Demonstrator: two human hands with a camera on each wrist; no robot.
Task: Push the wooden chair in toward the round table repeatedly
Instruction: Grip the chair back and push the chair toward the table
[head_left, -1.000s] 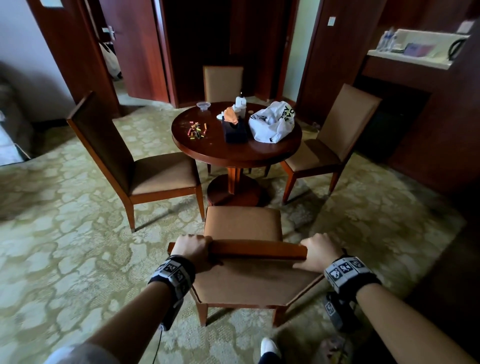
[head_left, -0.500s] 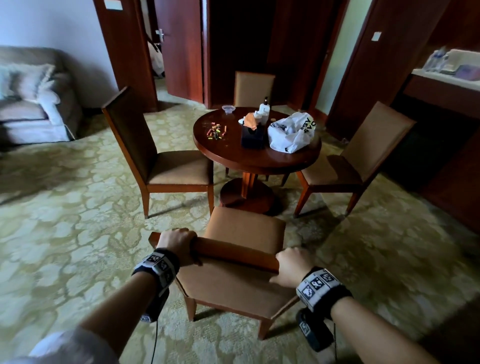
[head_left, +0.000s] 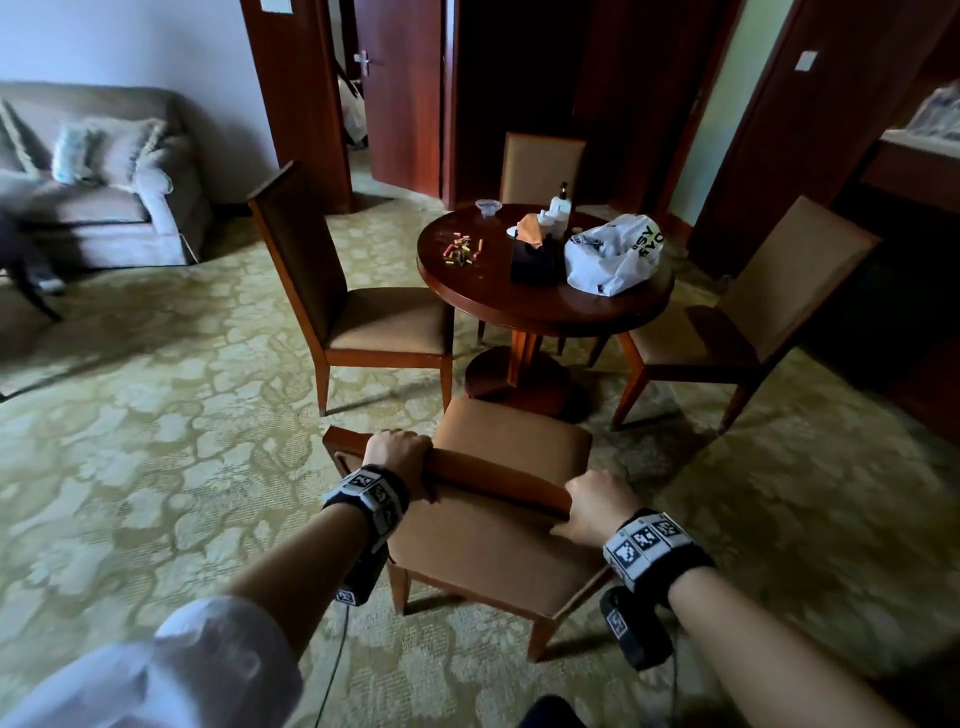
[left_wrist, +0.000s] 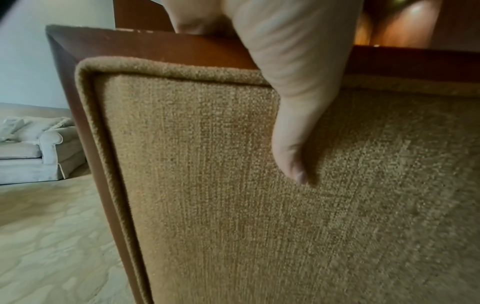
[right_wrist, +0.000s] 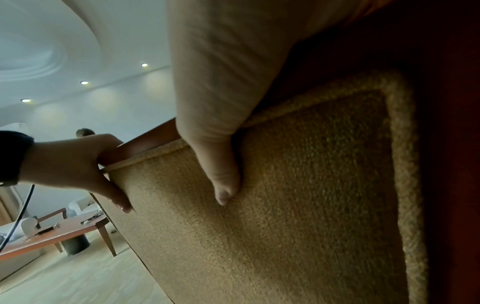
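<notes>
Two-handed grip on the chair back, near to far. The left hand (head_left: 397, 457) and the right hand (head_left: 597, 506) each curl over the wooden top rail (head_left: 493, 475) of the chair (head_left: 498, 551), fingers hooked over the far side and thumb (left_wrist: 293, 148) pressed flat on the fabric back panel (left_wrist: 259, 195) on the near side; both hands grip the rail, set well apart toward its two ends. Both forearms reach forward and down, wrists roughly level with the rail. The chair is judged rigid and moderately heavy, its solid frame unlikely to flex; the rail is the firmest hold, while the padded panel gives slightly under the thumbs. On the patterned carpet (head_left: 156, 467) the legs will probably drag rather than glide, so an even push from both hands should keep it straight. Beyond the hands lies the seat (head_left: 514, 431), its front edge near the pedestal of the round counter (head_left: 519, 306), not yet tucked beneath the top.
</notes>
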